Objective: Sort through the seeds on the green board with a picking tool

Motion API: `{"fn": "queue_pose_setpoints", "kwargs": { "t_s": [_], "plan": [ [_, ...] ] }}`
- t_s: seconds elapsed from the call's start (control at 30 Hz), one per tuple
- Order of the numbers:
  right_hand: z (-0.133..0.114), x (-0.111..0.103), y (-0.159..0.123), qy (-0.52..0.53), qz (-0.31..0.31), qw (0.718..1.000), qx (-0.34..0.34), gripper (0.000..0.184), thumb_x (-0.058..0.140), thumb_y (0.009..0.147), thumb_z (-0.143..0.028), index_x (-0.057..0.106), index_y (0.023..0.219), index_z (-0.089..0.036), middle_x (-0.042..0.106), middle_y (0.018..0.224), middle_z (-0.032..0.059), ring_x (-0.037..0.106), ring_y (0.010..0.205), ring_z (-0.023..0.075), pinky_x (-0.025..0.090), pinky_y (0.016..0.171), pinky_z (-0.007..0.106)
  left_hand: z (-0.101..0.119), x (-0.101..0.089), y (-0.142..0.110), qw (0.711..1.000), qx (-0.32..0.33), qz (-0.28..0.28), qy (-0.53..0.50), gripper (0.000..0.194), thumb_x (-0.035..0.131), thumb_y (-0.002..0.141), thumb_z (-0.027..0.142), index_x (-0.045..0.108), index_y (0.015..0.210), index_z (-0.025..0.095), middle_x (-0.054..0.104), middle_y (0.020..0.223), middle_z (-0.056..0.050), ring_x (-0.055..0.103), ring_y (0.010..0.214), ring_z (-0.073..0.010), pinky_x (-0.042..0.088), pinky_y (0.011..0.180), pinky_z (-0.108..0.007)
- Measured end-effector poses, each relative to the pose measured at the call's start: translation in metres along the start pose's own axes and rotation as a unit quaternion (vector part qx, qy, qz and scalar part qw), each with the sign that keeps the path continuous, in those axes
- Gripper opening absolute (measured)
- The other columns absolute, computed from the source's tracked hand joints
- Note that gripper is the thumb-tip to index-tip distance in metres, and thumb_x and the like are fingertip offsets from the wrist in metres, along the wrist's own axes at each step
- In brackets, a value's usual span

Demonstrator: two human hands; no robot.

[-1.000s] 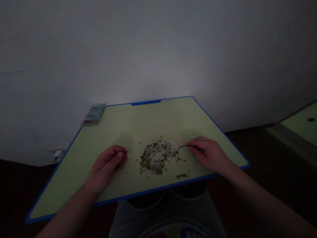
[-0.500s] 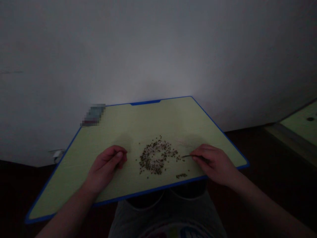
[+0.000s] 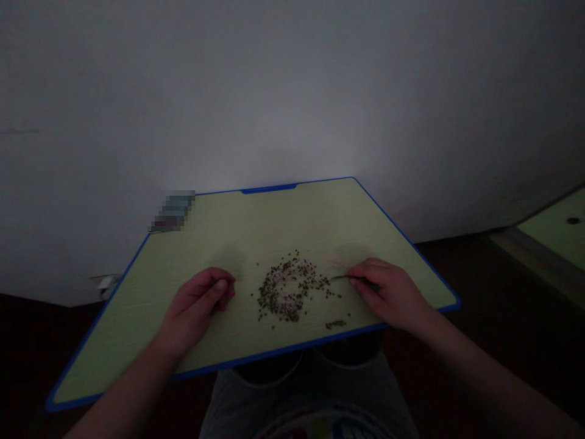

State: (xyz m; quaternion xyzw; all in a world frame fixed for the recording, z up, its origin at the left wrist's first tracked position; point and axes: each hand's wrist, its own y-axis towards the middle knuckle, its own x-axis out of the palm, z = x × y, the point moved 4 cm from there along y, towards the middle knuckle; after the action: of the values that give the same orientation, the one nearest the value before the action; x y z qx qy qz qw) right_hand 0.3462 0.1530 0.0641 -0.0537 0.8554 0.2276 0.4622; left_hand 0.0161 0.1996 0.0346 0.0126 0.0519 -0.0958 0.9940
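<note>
My right hand (image 3: 388,292) is closed around a thin, pointed metal tool (image 3: 338,278). Its tip touches or hovers just beside the right edge of a pile of small dark and pale grains (image 3: 286,289). To the pile's left, my left hand (image 3: 203,305) rests curled on the table, thumb pressed against the fingers; whatever may be inside is hidden. A small cluster of dark grains (image 3: 336,324) lies near the front edge. Beyond the tool, a faint patch of pale grains (image 3: 336,261) is spread on the tabletop.
The pale yellow-green table (image 3: 274,228) has a blue rim and stands against a grey wall (image 3: 292,91). A blurred-out flat object (image 3: 173,210) lies at its far left corner. A white plug (image 3: 107,285) is on the wall at left. My legs are under the front edge.
My right hand and the tool have shifted slightly away from me and to the left, bringing the tip closer to the pile. My left hand stays in place.
</note>
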Motion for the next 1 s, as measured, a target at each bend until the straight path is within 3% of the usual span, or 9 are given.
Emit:
{"fn": "queue_pose_setpoints", "kwargs": {
  "t_s": [0.7,1.0],
  "plan": [
    [-0.012,0.003,-0.009,0.018,-0.012,0.999,-0.025,0.019,0.05,0.088,-0.019,0.068,0.093,-0.02,0.07,0.081,0.0057,0.064,0.077,0.0173,0.052,0.067,0.03,0.0,0.0,0.001,1.0,-0.015,0.0,-0.011,0.015,0.063,0.08,0.035,0.064,0.082,0.02,0.059,0.061,0.003,0.046,0.053,-0.0102,0.034,0.051,-0.023],
    [0.004,0.001,-0.011,-0.045,0.025,0.997,0.049,0.019,0.049,0.089,-0.02,0.068,0.095,-0.019,0.071,0.087,0.0059,0.065,0.081,0.0194,0.053,0.073,0.033,0.001,0.0,0.0,1.0,-0.007,-0.001,-0.013,0.014,0.063,0.08,0.034,0.065,0.081,0.02,0.06,0.061,0.002,0.046,0.053,-0.0098,0.034,0.051,-0.023]
  ]
}}
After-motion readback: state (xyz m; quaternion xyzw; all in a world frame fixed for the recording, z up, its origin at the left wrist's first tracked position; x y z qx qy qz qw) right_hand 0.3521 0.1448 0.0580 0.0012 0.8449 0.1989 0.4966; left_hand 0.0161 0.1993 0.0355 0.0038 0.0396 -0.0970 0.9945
